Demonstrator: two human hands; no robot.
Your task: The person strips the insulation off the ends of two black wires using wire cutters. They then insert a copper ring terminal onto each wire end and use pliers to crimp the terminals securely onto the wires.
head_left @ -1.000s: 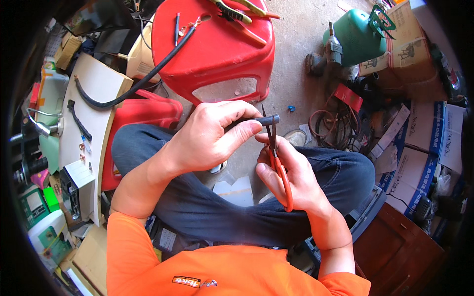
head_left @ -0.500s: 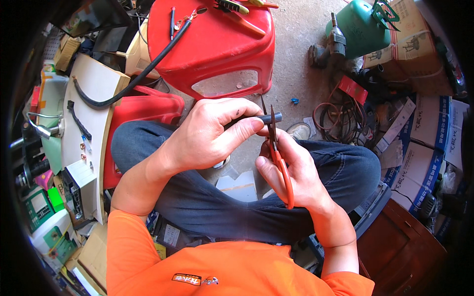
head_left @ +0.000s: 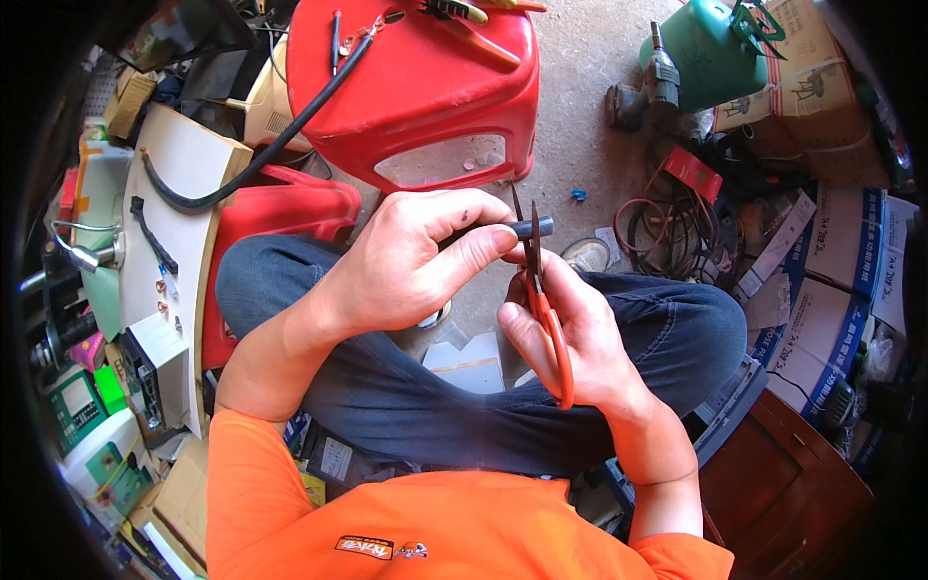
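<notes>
My left hand (head_left: pixel 391 261) is closed round a dark grey tube (head_left: pixel 546 226), its thumb pressed along the top. The tube's short end sticks out to the right past the fingertips; the rest is hidden in the hand. Red-handled scissors (head_left: pixel 559 353) are gripped in my right hand (head_left: pixel 580 324), with fingers and thumb round the handles. Their blades point away from me, slightly parted, and straddle the tube just beyond my left thumb. Whether they have bitten into it I cannot tell. Both hands are held above my lap.
Ahead stands a red plastic stool (head_left: pixel 416 87) bearing tools. A thick black cable (head_left: pixel 314 111) runs from it to a white board (head_left: pixel 184 145) at left. A power tool (head_left: pixel 660 82), a green gas cylinder (head_left: pixel 701 58), tangled leads (head_left: pixel 667 227) and cartons (head_left: pixel 822 280) lie to the right.
Hardly anything differs. The scissors and the tube keep nearly the same place, with only a very slight shift of the hands.
</notes>
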